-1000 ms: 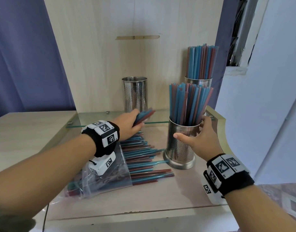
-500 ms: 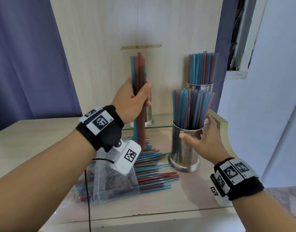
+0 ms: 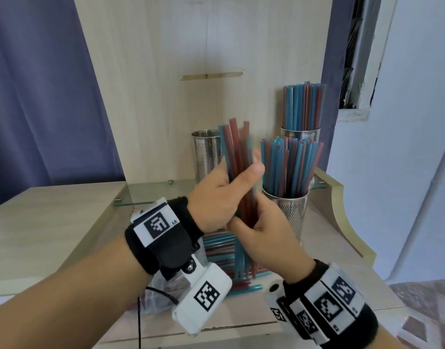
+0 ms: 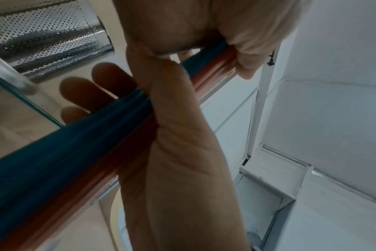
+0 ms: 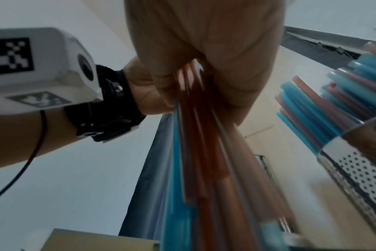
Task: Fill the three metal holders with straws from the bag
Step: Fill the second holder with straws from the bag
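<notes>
My left hand [image 3: 231, 190] grips a bundle of red and blue straws [image 3: 237, 157] upright, a little above the desk. Just below it my right hand [image 3: 261, 222] holds the lower part of the same bundle [image 5: 204, 161]. An empty perforated metal holder [image 3: 207, 154] stands on the glass shelf behind the bundle. A holder full of straws [image 3: 293, 212] stands on the desk to the right. Another full holder [image 3: 300, 133] stands at the back right. Loose straws [image 3: 221, 250] spill from the clear plastic bag [image 3: 156, 295] under my left wrist.
A wooden back panel [image 3: 191, 71] rises behind the holders. The glass shelf [image 3: 151, 195] juts out at its foot. A curved wooden side piece [image 3: 342, 212] borders the desk on the right. A blue curtain [image 3: 40, 96] hangs at the left.
My left hand lifted a bundle of straws from the pile and stood it upright. My right hand let go of the front holder and took the bundle's lower part.
</notes>
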`<control>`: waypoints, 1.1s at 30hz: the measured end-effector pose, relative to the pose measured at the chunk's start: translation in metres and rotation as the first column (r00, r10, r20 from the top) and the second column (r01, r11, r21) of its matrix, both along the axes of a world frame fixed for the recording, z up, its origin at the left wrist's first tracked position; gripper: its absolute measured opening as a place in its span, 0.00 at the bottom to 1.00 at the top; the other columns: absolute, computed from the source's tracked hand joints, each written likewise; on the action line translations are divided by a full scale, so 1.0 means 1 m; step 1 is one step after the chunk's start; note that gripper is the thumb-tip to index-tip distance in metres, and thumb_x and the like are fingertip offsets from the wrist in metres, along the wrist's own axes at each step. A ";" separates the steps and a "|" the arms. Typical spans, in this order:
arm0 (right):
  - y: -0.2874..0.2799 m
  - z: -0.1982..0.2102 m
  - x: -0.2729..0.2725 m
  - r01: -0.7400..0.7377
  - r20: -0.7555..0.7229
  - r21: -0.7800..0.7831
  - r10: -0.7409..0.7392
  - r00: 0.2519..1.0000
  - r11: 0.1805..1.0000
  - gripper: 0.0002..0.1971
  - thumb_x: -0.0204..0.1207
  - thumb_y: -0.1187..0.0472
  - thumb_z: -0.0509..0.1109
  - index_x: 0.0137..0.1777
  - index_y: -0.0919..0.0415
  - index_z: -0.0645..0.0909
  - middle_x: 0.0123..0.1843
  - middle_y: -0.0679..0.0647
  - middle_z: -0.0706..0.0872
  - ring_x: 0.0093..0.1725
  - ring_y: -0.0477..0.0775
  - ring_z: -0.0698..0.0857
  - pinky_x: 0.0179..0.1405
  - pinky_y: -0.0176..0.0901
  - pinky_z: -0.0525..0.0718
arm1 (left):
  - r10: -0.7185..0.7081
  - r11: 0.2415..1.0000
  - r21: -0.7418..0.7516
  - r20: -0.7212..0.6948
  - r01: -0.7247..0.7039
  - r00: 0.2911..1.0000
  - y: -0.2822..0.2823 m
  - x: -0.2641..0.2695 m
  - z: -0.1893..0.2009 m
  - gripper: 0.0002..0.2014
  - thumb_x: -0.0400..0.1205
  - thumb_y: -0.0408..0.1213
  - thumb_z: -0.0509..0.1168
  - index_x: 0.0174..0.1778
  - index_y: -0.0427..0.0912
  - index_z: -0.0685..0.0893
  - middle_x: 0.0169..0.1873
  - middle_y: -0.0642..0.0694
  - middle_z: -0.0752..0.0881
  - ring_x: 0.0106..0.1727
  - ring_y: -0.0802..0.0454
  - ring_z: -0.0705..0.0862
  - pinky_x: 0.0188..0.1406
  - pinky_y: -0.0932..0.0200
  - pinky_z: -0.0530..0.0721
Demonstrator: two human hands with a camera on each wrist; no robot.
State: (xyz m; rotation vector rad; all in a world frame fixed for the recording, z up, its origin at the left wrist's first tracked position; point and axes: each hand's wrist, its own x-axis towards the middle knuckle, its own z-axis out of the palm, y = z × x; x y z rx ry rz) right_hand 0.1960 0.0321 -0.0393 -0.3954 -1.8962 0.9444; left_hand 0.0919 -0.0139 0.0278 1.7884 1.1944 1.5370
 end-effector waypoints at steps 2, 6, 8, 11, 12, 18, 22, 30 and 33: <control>-0.001 -0.004 0.000 -0.025 -0.027 -0.036 0.024 0.999 0.999 0.10 0.71 0.53 0.69 0.44 0.60 0.79 0.35 0.66 0.83 0.34 0.67 0.81 0.34 0.65 0.82 | 0.012 1.000 0.000 -0.043 -0.012 0.999 0.002 -0.004 -0.006 0.14 0.81 0.53 0.61 0.59 0.53 0.77 0.42 0.72 0.86 0.50 0.75 0.82 0.54 0.76 0.75; 0.008 -0.009 0.008 0.059 -0.002 -0.085 -0.060 0.998 0.995 0.15 0.77 0.52 0.72 0.41 0.63 0.76 0.28 0.63 0.76 0.27 0.60 0.75 0.28 0.57 0.78 | -0.064 0.998 -0.019 -0.141 0.062 0.988 0.003 -0.020 -0.015 0.42 0.70 0.76 0.56 0.67 0.44 0.73 0.60 0.53 0.80 0.61 0.70 0.80 0.61 0.71 0.77; 0.019 -0.012 0.016 0.096 0.012 -0.129 -0.095 0.995 0.987 0.13 0.81 0.57 0.71 0.41 0.66 0.76 0.27 0.57 0.76 0.25 0.52 0.76 0.27 0.52 0.78 | 0.039 0.998 -0.037 -0.231 -0.049 0.972 0.006 -0.035 -0.022 0.50 0.66 0.81 0.48 0.69 0.42 0.72 0.61 0.52 0.80 0.61 0.71 0.79 0.61 0.74 0.75; 0.034 -0.017 0.029 0.122 0.042 -0.158 -0.116 0.992 0.980 0.11 0.81 0.59 0.70 0.42 0.66 0.77 0.27 0.55 0.77 0.25 0.46 0.77 0.28 0.41 0.79 | 0.210 0.944 -0.099 -0.551 -0.313 0.807 0.016 -0.067 -0.044 0.33 0.74 0.74 0.54 0.61 0.50 0.78 0.58 0.54 0.83 0.63 0.57 0.79 0.68 0.53 0.78; 0.037 -0.018 0.032 0.127 0.056 -0.155 -0.120 0.991 0.980 0.12 0.81 0.58 0.70 0.42 0.66 0.78 0.28 0.56 0.77 0.26 0.47 0.77 0.29 0.42 0.79 | 0.211 0.907 -0.116 -0.706 -0.406 0.675 0.018 -0.075 -0.052 0.27 0.77 0.68 0.57 0.60 0.52 0.79 0.60 0.54 0.82 0.65 0.53 0.76 0.69 0.47 0.75; 0.041 -0.029 0.039 0.138 0.092 -0.180 -0.123 0.988 0.974 0.13 0.81 0.58 0.70 0.43 0.69 0.77 0.30 0.57 0.76 0.27 0.49 0.76 0.29 0.37 0.79 | -0.046 0.787 -0.179 -0.972 -0.590 0.232 0.027 -0.091 -0.093 0.25 0.79 0.63 0.62 0.69 0.56 0.77 0.68 0.53 0.77 0.73 0.47 0.65 0.72 0.47 0.63; 0.045 -0.035 0.042 0.114 0.070 -0.243 -0.100 0.993 0.963 0.14 0.81 0.60 0.70 0.45 0.74 0.76 0.31 0.61 0.76 0.28 0.52 0.76 0.28 0.37 0.77 | -0.100 0.764 -0.156 -0.987 -0.626 0.123 0.033 -0.088 -0.106 0.41 0.72 0.74 0.60 0.76 0.52 0.71 0.69 0.51 0.75 0.72 0.46 0.66 0.72 0.45 0.62; 0.049 -0.036 0.049 0.115 0.003 -0.271 -0.119 0.993 0.956 0.13 0.82 0.60 0.70 0.41 0.71 0.78 0.26 0.51 0.79 0.26 0.44 0.79 0.30 0.29 0.78 | -0.171 0.710 -0.163 -0.984 -0.685 0.057 0.045 -0.075 -0.120 0.31 0.79 0.67 0.58 0.68 0.48 0.78 0.63 0.46 0.78 0.69 0.42 0.69 0.66 0.43 0.64; 0.046 -0.038 0.049 0.107 -0.015 -0.282 -0.115 0.993 0.954 0.12 0.81 0.61 0.70 0.41 0.71 0.78 0.26 0.53 0.79 0.25 0.44 0.79 0.30 0.29 0.78 | -0.163 0.704 -0.169 -0.984 -0.690 0.075 0.047 -0.075 -0.121 0.25 0.81 0.61 0.59 0.65 0.47 0.79 0.61 0.46 0.80 0.68 0.42 0.70 0.65 0.43 0.64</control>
